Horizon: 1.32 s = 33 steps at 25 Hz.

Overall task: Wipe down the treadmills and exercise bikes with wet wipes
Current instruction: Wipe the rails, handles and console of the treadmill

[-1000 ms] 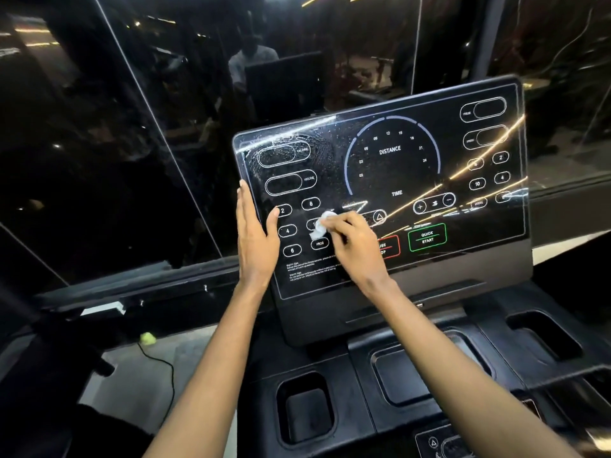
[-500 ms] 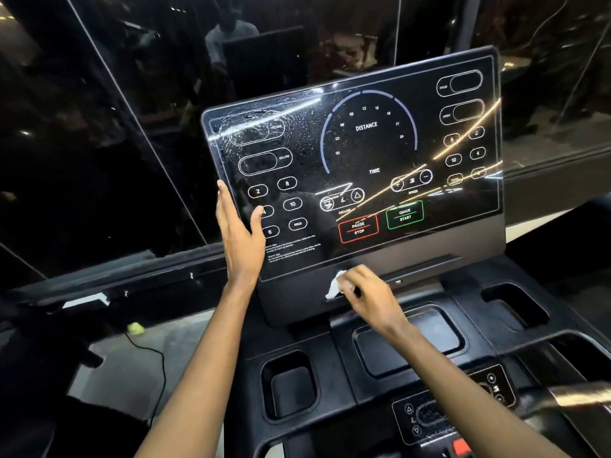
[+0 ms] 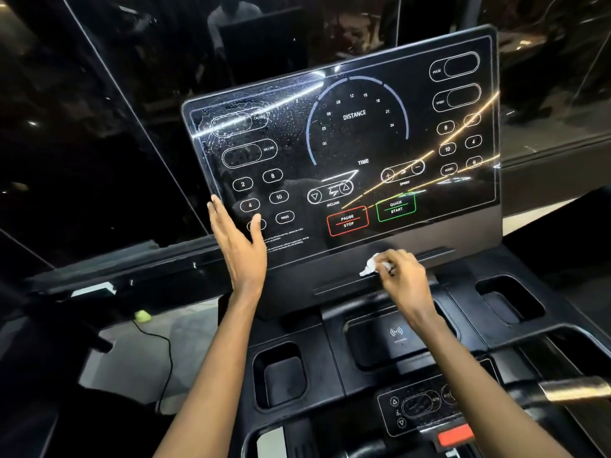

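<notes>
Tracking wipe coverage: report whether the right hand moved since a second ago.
Yes. The right hand with the wet wipe dropped from the number keys to the ledge below the PAUSE STOP button.

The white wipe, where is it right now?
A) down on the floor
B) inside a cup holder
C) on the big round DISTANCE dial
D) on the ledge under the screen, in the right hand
D: the right hand pinches the white wipe against the ledge just below the screen, while the left hand rests flat on the screen's left edge.
</notes>
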{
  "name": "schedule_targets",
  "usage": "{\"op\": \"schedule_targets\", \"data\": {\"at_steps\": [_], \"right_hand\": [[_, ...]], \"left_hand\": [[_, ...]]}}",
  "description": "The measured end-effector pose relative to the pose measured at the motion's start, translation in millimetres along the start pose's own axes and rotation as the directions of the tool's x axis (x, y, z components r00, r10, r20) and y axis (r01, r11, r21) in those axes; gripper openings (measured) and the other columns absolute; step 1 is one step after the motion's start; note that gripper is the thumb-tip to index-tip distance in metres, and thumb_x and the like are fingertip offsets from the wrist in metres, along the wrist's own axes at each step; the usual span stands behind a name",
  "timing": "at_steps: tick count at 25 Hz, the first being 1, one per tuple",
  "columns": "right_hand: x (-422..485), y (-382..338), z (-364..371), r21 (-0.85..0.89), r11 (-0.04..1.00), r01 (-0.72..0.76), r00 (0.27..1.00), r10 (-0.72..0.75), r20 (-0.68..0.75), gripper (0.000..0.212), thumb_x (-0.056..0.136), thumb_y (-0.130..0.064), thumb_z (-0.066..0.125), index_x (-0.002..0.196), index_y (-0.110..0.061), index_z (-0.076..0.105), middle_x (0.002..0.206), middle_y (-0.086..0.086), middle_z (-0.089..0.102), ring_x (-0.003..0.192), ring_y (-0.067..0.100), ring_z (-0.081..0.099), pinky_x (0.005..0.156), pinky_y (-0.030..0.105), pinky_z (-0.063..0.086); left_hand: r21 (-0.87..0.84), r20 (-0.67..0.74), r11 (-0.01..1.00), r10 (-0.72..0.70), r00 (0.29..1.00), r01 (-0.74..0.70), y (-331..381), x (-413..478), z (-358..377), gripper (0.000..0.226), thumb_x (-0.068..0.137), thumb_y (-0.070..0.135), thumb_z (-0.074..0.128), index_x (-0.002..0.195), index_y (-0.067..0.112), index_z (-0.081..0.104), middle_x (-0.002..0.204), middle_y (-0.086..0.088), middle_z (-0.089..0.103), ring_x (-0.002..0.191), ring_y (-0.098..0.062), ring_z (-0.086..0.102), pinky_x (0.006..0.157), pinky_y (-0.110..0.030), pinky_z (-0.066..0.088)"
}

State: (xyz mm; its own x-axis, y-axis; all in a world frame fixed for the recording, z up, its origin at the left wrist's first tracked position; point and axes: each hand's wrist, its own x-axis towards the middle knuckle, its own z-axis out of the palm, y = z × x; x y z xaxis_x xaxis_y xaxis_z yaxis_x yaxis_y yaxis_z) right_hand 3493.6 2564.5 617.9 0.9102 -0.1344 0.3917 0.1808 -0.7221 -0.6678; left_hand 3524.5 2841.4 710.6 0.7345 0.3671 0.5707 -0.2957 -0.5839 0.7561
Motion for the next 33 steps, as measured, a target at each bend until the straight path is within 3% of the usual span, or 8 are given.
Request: {"op": "schedule_targets", "data": {"at_steps": [7, 10, 14, 19, 22, 26, 30, 33], "right_hand": [[15, -40, 11, 0.229, 0.952, 0.202, 0.979, -0.206, -0.007, 0.026, 0.095, -0.006, 0.063, 0.095, -0.032, 0.067, 0.097, -0.011, 0.058, 0.087, 0.008, 0.061, 0.078, 0.025, 0.051], [43, -57, 10, 0.267, 0.928, 0.259, 0.965, -0.236, -0.116, 0.013, 0.096, -0.008, 0.066, 0.104, -0.016, 0.072, 0.102, -0.004, 0.06, 0.093, 0.01, 0.06, 0.084, 0.027, 0.052], [67, -84, 18, 0.225, 0.808, 0.545, 0.832, -0.554, -0.027, 0.012, 0.094, -0.006, 0.067, 0.104, -0.012, 0.072, 0.103, -0.002, 0.06, 0.099, 0.013, 0.056, 0.087, 0.029, 0.049], [133, -117, -3, 0.238, 0.819, 0.522, 0.852, -0.487, -0.193, 0.015, 0.095, -0.006, 0.064, 0.106, -0.012, 0.073, 0.105, 0.001, 0.062, 0.102, 0.018, 0.058, 0.09, 0.03, 0.05], [148, -126, -4, 0.151, 0.719, 0.678, 0.735, -0.666, -0.13, 0.016, 0.093, -0.003, 0.064, 0.105, -0.009, 0.073, 0.107, 0.005, 0.064, 0.102, 0.023, 0.058, 0.092, 0.032, 0.049], [189, -146, -26, 0.202, 0.787, 0.583, 0.803, -0.521, -0.289, 0.014, 0.095, -0.005, 0.062, 0.101, -0.009, 0.074, 0.106, 0.004, 0.065, 0.101, 0.022, 0.059, 0.092, 0.034, 0.049], [196, -180, -19, 0.145, 0.701, 0.698, 0.716, -0.688, -0.121, 0.015, 0.099, -0.011, 0.057, 0.1, -0.01, 0.072, 0.111, 0.004, 0.061, 0.105, 0.022, 0.054, 0.091, 0.034, 0.047], [223, -183, -29, 0.175, 0.785, 0.594, 0.802, -0.561, -0.205, 0.017, 0.099, -0.011, 0.055, 0.108, -0.007, 0.069, 0.109, 0.006, 0.059, 0.106, 0.021, 0.054, 0.089, 0.032, 0.046]], "left_hand": [[0.114, -0.044, 0.993, -0.021, 0.999, 0.026, 1, 5, 4, 0.078, 0.101, 0.033, 0.059, 0.161, 0.016, 0.011, 0.169, -0.008, 0.005, 0.155, -0.019, 0.009, 0.123, -0.054, 0.018], [0.144, -0.056, 0.989, -0.009, 0.998, 0.017, 6, 15, 2, 0.08, 0.101, 0.035, 0.06, 0.161, 0.014, 0.012, 0.169, -0.008, 0.009, 0.155, -0.018, 0.009, 0.123, -0.053, 0.016], [0.155, -0.068, 0.988, -0.015, 0.998, 0.026, 15, 30, 5, 0.082, 0.1, 0.042, 0.059, 0.162, 0.015, 0.011, 0.169, -0.006, 0.007, 0.155, -0.017, 0.01, 0.123, -0.05, 0.014], [0.207, -0.077, 0.978, 0.004, 0.997, 0.012, 25, 51, 3, 0.087, 0.098, 0.045, 0.06, 0.161, 0.011, 0.01, 0.169, -0.007, 0.006, 0.155, -0.02, 0.01, 0.12, -0.047, 0.011], [0.202, -0.083, 0.979, 0.02, 0.996, -0.003, 36, 67, 2, 0.089, 0.097, 0.043, 0.063, 0.161, 0.009, 0.011, 0.168, -0.009, 0.008, 0.155, -0.02, 0.01, 0.122, -0.045, 0.012], [0.169, -0.104, 0.986, 0.026, 0.994, -0.008, 42, 89, 0, 0.091, 0.094, 0.046, 0.066, 0.161, 0.012, 0.014, 0.167, -0.009, 0.014, 0.154, -0.021, 0.015, 0.124, -0.049, 0.019], [0.145, -0.093, 0.989, 0.036, 0.995, -0.022, 45, 104, 1, 0.094, 0.092, 0.055, 0.064, 0.161, 0.022, 0.009, 0.167, -0.008, 0.009, 0.154, -0.022, 0.016, 0.123, -0.052, 0.022], [0.269, -0.056, 0.958, 0.119, 0.991, -0.1, 53, 120, -2, 0.089, 0.093, 0.056, 0.062, 0.161, 0.028, 0.012, 0.169, -0.007, 0.001, 0.155, -0.025, 0.011, 0.124, -0.052, 0.015]]}}
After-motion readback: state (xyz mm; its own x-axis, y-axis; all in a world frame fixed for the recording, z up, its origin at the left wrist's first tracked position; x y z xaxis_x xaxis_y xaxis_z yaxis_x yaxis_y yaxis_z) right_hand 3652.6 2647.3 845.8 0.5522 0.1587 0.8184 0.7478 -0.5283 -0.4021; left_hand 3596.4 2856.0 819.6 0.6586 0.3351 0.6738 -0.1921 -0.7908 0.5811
